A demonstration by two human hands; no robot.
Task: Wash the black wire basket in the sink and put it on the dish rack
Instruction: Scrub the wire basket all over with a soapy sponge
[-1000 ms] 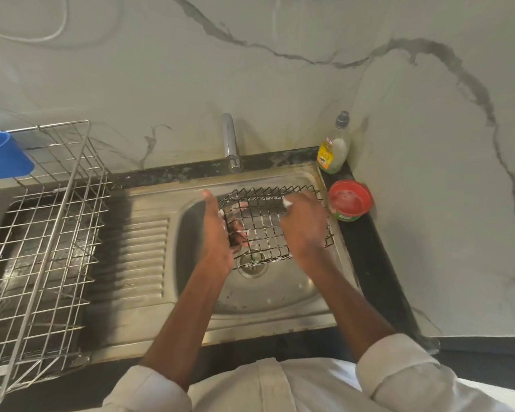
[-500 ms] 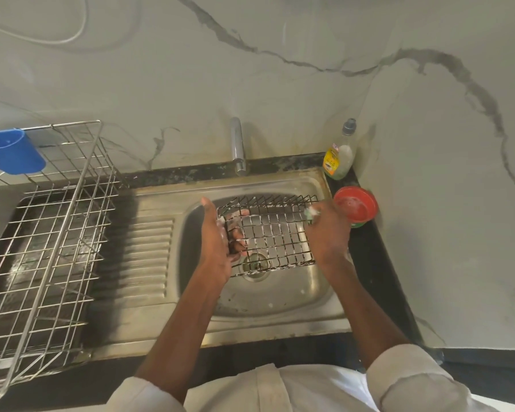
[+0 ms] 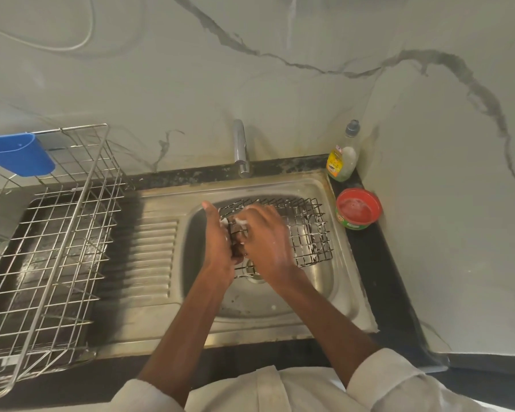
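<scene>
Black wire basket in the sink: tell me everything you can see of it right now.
The black wire basket is a shallow rectangular grid of thin dark wire with low sides, flecked with white suds. It sits tilted over the sink bowl, above the drain. The left hand grips its left end, and the right hand works a sudsy white scrubber against that same end. Its right half is uncovered.

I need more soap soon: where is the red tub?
In the head view, the red tub sits on the black counter right of the sink, just in front of the dish soap bottle.
</scene>
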